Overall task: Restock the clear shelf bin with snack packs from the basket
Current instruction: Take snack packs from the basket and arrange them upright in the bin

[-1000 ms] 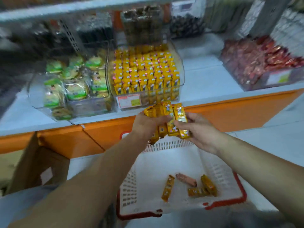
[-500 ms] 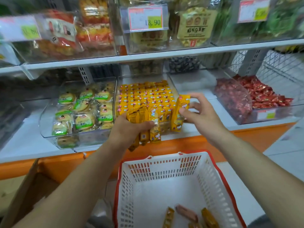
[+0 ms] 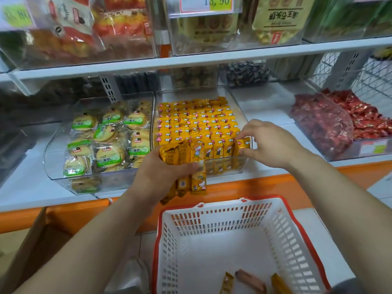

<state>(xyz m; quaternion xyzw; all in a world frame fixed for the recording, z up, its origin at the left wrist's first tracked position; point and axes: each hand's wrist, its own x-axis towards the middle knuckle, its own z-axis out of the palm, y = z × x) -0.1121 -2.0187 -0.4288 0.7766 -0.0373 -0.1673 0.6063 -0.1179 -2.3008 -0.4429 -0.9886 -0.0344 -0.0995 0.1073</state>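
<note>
Snack packs (image 3: 197,124) in yellow wrappers fill the clear shelf bin (image 3: 244,115) in tight upright rows — the front row stands just behind the bin's low front wall. The right hand (image 3: 269,143) pinches a single pack (image 3: 242,144) between thumb and fingertips at the right end of that front row, the pack upright and touching its neighbours. Left of that pinch, the left hand (image 3: 161,177) is wrapped around a bundle of packs (image 3: 186,164), thumb pressed across their fronts, the bundle held against the bin's front edge with its lower ends hanging below the shelf lip. Below both hands sits the white basket (image 3: 224,211) with a red rim — a few loose packs (image 3: 250,281) lie on its floor. Left of the bundle, a neighbouring bin (image 3: 55,158) holds green-labelled biscuits (image 3: 108,143)
</note>
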